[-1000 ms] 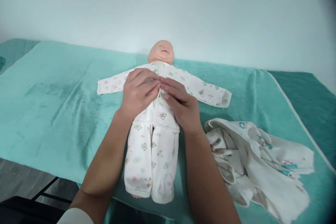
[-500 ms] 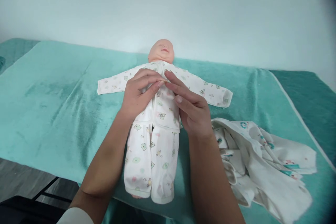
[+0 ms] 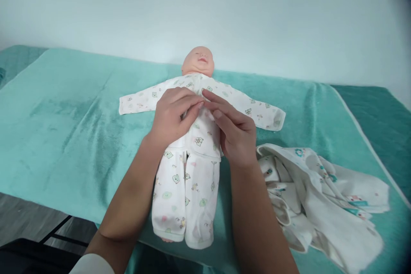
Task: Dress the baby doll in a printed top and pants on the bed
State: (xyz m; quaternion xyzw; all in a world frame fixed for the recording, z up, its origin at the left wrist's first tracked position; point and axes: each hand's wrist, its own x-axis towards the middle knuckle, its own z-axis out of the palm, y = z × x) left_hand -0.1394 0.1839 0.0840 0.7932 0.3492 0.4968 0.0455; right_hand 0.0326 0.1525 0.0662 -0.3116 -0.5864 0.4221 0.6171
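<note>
A baby doll [image 3: 198,61] lies on its back with both arms spread. It wears a white printed baby shirt [image 3: 201,139] and matching baby pants [image 3: 199,197]. Over the chest, my left hand [image 3: 176,113] pinches the shirt's front edge between thumb and forefinger. My right hand [image 3: 236,132] meets it fingertip to fingertip at the same front opening, its thumb and fingers closed on the cloth. The fastening between the fingertips is hidden. Below the hands the shirt front lies closed down to its hem.
A teal cover [image 3: 80,137] spreads over the table. To the right of the doll lies a crumpled white printed cloth garment [image 3: 324,197]. A pale wall [image 3: 205,4] rises behind the table. A dark object [image 3: 35,257] is at the lower left.
Both hands have shifted very slightly down along the shirt front, and the right thumb has moved up closer to the fingertips. The doll lies as before.
</note>
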